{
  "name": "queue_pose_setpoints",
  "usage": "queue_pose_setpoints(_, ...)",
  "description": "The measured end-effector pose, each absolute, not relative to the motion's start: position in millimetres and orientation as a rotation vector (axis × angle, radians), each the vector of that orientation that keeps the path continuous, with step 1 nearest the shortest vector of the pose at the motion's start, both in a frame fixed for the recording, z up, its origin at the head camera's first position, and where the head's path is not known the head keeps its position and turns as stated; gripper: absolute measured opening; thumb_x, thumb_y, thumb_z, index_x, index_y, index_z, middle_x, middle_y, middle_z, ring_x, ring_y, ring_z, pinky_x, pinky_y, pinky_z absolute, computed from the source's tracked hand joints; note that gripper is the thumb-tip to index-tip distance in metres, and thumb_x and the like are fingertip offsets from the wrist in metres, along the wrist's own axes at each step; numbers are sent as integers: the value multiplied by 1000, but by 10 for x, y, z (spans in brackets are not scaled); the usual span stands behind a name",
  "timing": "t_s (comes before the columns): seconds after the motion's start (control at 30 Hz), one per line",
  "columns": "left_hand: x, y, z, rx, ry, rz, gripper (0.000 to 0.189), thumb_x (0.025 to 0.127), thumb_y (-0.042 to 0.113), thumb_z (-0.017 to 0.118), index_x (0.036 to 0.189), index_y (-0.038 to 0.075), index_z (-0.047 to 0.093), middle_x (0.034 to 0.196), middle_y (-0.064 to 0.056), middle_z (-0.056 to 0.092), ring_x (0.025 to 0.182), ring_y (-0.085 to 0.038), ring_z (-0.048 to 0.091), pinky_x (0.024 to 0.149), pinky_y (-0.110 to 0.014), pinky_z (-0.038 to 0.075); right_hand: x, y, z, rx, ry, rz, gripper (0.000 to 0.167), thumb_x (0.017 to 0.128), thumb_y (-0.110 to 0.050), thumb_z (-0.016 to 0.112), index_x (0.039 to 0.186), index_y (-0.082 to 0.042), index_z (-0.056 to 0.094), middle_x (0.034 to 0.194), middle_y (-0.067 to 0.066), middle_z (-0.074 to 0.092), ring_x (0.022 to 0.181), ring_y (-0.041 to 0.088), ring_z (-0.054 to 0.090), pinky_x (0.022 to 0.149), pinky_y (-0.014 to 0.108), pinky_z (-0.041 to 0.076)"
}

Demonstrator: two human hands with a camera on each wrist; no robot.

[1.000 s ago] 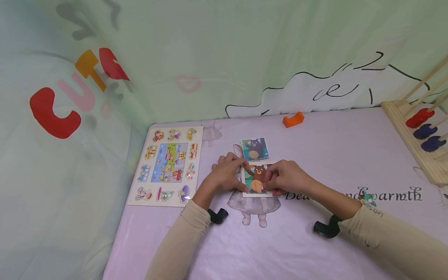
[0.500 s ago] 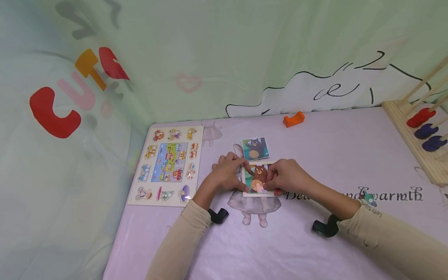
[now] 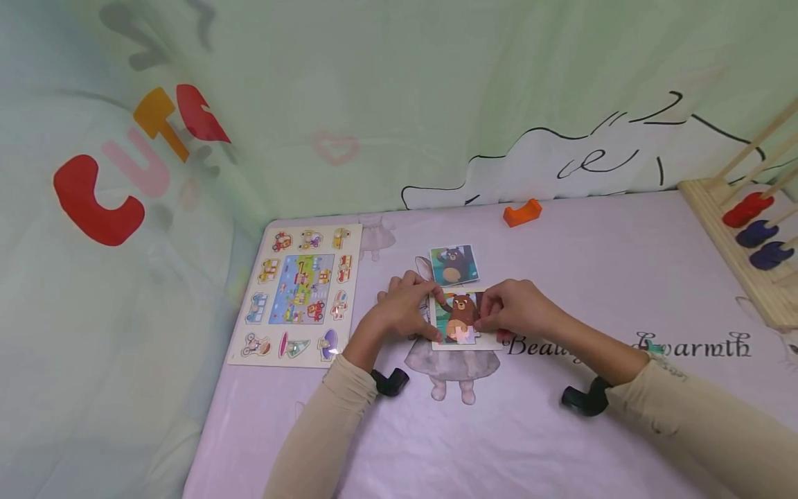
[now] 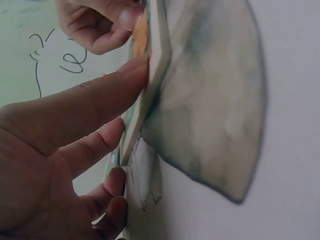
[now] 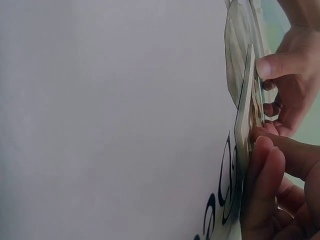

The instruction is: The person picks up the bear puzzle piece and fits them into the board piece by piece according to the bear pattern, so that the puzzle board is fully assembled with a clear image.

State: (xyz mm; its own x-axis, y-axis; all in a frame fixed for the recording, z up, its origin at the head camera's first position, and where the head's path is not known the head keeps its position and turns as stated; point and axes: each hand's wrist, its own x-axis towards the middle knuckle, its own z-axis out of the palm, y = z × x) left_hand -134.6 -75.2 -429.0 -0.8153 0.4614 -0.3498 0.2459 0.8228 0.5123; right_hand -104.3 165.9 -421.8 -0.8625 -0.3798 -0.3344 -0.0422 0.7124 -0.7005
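Observation:
In the head view a bear jigsaw puzzle (image 3: 460, 310) lies in a pale tray board (image 3: 489, 345) on the tablecloth. My left hand (image 3: 406, 305) spans the board's left side, thumb pressing near its lower left corner and index finger near the upper left. In the left wrist view that thumb (image 4: 132, 75) rests on the board's face. My right hand (image 3: 514, 307) pinches at the picture's right edge, thumb and index finger together; the puzzle piece there is mostly hidden by them. A shiny pinkish puzzle piece (image 3: 465, 335) sits beside these fingertips, at the picture's lower part.
Just behind the board lies a matching bear picture card (image 3: 453, 265). A vehicle puzzle board (image 3: 299, 294) is on the left, an orange block (image 3: 522, 213) at the back, a wooden bead frame (image 3: 736, 249) on the right. Dark curved objects (image 3: 582, 400) show near the sleeves.
My right hand has slid slightly right and up, uncovering more of the picture's lower right and the pinkish piece. My left hand has stayed in place.

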Motion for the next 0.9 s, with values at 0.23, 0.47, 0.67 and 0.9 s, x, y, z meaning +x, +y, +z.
queue_pose_setpoints(0.23,-1364,-729,-4258,481,2510,646,39,74,44,89,103,34,66,128,1,46,120,-25,38,96,-51,35,-1048,1658,-4244,-315,2462,-974,24,89,-31,78,79,-12,67,58,0,62,53,14,61,57,27,48)
queue_pose_setpoints(0.47,-1320,-651,-4251,418,2587,599,44,71,52,89,101,31,64,123,-1,46,116,-26,40,91,-51,36,-1060,1659,-4267,-334,2455,-986,26,81,-28,86,79,-13,65,61,-2,61,53,14,60,54,27,49)
queue_pose_setpoints(0.67,-1293,-613,-4257,382,2619,578,43,71,50,90,99,30,64,119,-1,45,114,-26,40,90,-50,35,-1059,1649,-4271,-337,2459,-973,26,82,-28,86,79,-13,65,61,-2,60,54,14,59,54,28,48)
queue_pose_setpoints(0.9,-1289,-606,-4278,389,2636,560,44,71,51,90,98,31,63,117,0,45,112,-25,40,87,-49,35,-1056,1637,-4256,-338,2455,-960,25,82,-28,86,81,-13,65,62,-2,60,55,14,59,55,27,47)
